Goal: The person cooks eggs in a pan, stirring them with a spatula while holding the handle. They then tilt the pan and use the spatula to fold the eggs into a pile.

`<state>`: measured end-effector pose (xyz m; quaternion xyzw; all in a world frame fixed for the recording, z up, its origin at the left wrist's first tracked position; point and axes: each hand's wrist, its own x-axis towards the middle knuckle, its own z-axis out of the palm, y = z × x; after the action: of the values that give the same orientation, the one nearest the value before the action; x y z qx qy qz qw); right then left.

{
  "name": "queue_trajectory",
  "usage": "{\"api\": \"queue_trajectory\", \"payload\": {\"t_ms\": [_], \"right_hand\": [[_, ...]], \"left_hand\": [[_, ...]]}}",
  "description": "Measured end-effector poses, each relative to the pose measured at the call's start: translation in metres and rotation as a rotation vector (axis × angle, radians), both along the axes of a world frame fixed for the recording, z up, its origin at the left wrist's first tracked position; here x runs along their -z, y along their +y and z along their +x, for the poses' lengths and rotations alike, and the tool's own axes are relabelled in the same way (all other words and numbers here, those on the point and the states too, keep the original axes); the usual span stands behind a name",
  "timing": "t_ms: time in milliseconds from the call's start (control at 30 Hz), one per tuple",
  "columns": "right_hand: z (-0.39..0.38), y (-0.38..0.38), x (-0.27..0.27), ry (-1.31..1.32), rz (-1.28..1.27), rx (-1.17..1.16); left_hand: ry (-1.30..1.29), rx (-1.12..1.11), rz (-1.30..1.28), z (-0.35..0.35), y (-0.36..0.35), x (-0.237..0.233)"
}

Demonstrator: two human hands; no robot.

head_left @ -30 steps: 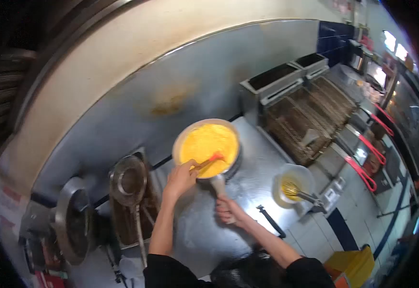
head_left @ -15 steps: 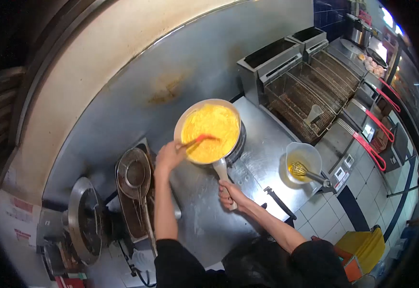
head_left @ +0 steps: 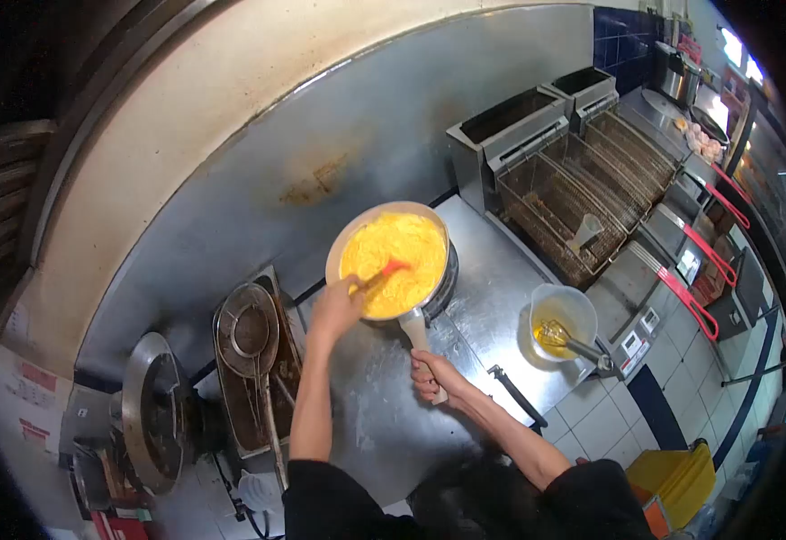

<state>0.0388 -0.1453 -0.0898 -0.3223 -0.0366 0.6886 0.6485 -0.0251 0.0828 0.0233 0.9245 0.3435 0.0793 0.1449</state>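
A frying pan (head_left: 332, 256) with a pale inside wall sits over a dark round burner (head_left: 451, 274) on the steel counter. Soft yellow scrambled egg (head_left: 415, 236) covers most of its base, with folds on top. My left hand (head_left: 335, 308), at the pan's near left rim, is closed on the wooden handle of a spatula with a red head (head_left: 395, 266). That red head rests in the egg. Below the pan, my right hand (head_left: 436, 377) wraps round its light-coloured handle (head_left: 416, 331).
To the right, a translucent tub (head_left: 574, 304) holds yellow liquid and a whisk (head_left: 583, 350). Beyond it are fryer baskets (head_left: 550, 202) with red handles. Strainers (head_left: 251, 331) lie over a metal tray at left, beside a large wok (head_left: 145, 405).
My left hand has shifted right and lower over the pan, bringing the spatula along through the egg. The egg surface looks more folded. My right hand keeps its hold.
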Motion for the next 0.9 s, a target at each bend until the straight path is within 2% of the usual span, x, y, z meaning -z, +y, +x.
{"api": "queue_trajectory", "payload": {"t_ms": [33,100,167,200,267,400,500,633,900], "right_hand": [[0.006,-0.004,-0.004,0.021,0.014,-0.012],[0.015,-0.004,0.01,0.092,0.028,-0.02],[0.015,-0.003,0.017,0.106,0.03,-0.048],[0.011,-0.003,0.017,0.121,0.026,-0.055],[0.008,0.0,0.013,0.087,-0.01,-0.01],[0.008,0.001,0.018,0.041,0.022,-0.026],[0.012,0.0,0.017,0.072,-0.005,-0.05],[0.022,-0.005,0.019,0.151,0.034,-0.094],[0.034,-0.004,0.05,0.229,0.128,-0.226]], "left_hand": [[0.037,0.044,0.009,-0.004,-0.015,-0.018],[0.123,-0.007,-0.089,-0.029,-0.024,-0.058],[0.168,-0.009,0.014,-0.054,-0.039,-0.096],[0.182,-0.016,0.009,-0.065,-0.043,-0.101],[0.15,-0.039,0.182,-0.08,-0.048,-0.105],[0.303,-0.05,0.27,-0.07,-0.047,-0.07],[0.241,-0.062,0.32,-0.05,-0.017,-0.017],[0.153,-0.053,0.401,-0.014,0.023,0.016],[0.09,0.22,0.5,0.038,0.064,0.014]]}}
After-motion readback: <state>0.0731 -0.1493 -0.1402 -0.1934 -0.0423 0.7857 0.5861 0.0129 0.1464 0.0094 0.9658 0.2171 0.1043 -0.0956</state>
